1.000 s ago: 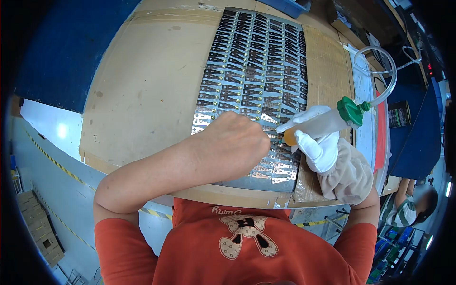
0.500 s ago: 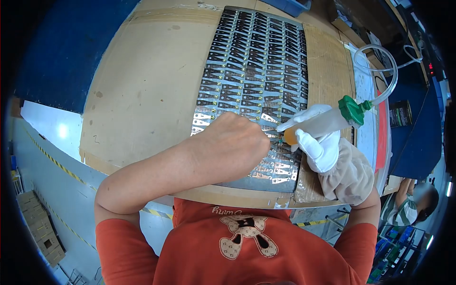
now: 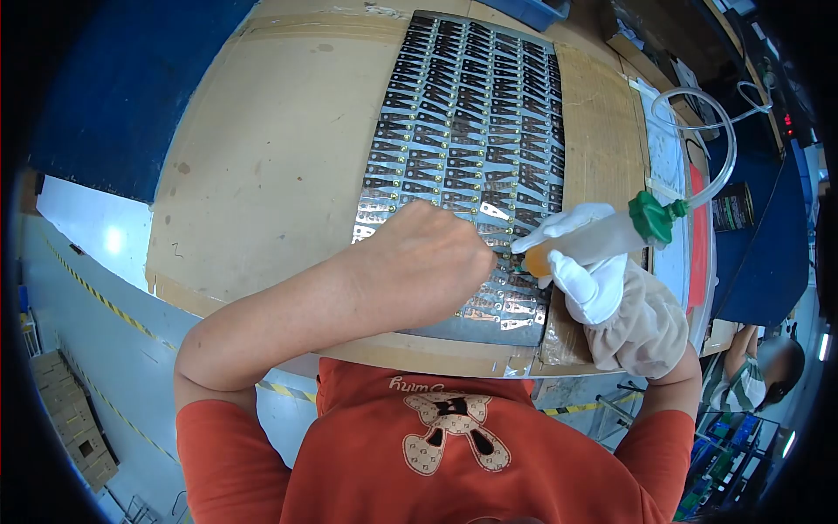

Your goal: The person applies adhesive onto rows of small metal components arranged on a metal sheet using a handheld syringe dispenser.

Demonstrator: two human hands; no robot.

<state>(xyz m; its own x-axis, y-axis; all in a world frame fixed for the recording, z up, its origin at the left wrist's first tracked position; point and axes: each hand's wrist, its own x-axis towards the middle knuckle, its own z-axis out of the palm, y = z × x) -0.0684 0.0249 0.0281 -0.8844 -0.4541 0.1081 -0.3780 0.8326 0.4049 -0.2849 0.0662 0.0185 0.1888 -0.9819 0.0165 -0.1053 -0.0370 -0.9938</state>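
A metal plate [image 3: 478, 113] bears rows of small dark, tapered metal parts with brass-coloured dots between them. My left hand [image 3: 428, 262] is bare and curled in over the lower part of the plate; its fingertips and anything in them are hidden beneath it. White-gloved, my right hand [image 3: 580, 262] is wrapped round a translucent syringe [image 3: 602, 237] with orange fluid near its tip. The syringe lies slanted, its tip low over the parts just right of my left hand. A green cap [image 3: 655, 218] closes its back end, where a clear hose [image 3: 726, 157] joins.
Cardboard [image 3: 253, 166] covers the worktop left of the plate, and a brown strip [image 3: 602, 131] runs along its right. A dark can [image 3: 731, 207] stands at the right. Another person [image 3: 751, 375] is at the far lower right. A blue bin [image 3: 532, 12] sits at the top.
My right hand and the syringe have shifted slightly right and down, the green cap with them. The plate has moved up very slightly. My left hand stays nearly in place.
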